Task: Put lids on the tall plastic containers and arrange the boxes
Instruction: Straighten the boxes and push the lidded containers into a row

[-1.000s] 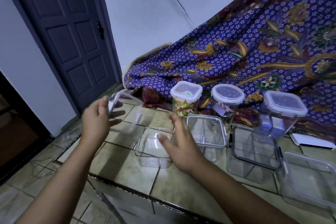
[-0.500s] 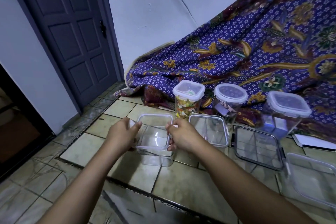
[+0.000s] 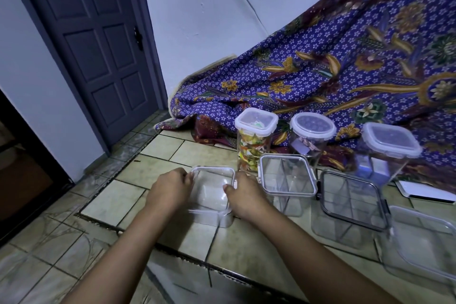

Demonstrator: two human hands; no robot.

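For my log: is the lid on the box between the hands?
On: the lid covers the box; both hands at its sides. Latched: cannot tell.

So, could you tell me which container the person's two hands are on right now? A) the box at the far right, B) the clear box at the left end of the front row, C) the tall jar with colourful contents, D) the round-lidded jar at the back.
B: the left hand and right hand flank the lid atop the leftmost clear box.
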